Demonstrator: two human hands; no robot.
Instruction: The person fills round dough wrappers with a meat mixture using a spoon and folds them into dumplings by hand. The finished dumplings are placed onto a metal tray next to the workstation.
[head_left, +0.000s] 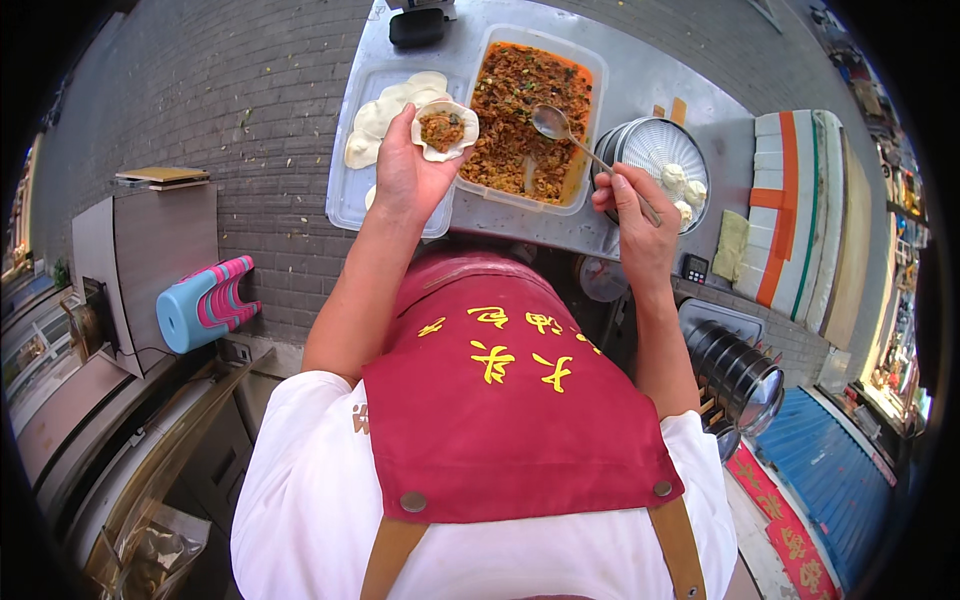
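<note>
A round dough wrapper (445, 131) with brown filling at its centre rests on the fingers of my left hand (415, 169). My right hand (639, 217) grips the handle of a metal spoon (551, 121); its bowl is over a plastic tub of chopped, oily filling (525, 97). Left of the tub, a clear plastic tray (341, 196) holds several overlapping flat wrappers (384, 112), partly hidden by my left hand. Beyond my right hand, several pleated buns (684, 187) sit on the white woven liner of a round steamer (651, 142).
The metal table (480, 225) also bears a black case (417, 28), a small digital timer (695, 268) and a folded cloth (730, 245). A taped foam box (776, 210) stands at the right, above stacked round steamers (735, 367). Stacked plastic stools (196, 307) are at the left.
</note>
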